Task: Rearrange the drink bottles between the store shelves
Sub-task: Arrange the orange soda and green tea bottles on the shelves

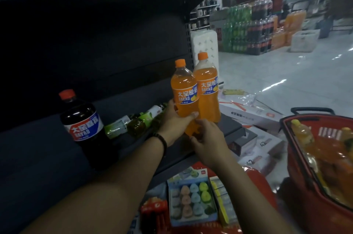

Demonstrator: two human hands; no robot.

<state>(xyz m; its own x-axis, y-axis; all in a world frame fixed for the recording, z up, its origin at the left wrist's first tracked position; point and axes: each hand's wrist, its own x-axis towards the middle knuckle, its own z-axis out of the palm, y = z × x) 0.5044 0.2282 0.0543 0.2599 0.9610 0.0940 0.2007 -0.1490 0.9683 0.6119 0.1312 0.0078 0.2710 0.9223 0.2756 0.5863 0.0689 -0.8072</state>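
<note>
Item: near orange bottle [186, 92], upright, over the right end of the dark shelf [47, 167]. Left hand [174, 122] wraps its lower body, thumb across the front; right hand [208, 138] curls round its base. Second orange bottle [208, 90] stands touching it on the right. Cola bottle [84, 125] upright well to the left; green bottles [133, 121] lying between. Red basket [298, 149] holding orange bottles at right.

The camera on my head is looking forward and down, very near the shelf [38, 153], and the floor [286, 73] is showing on the right.
</note>
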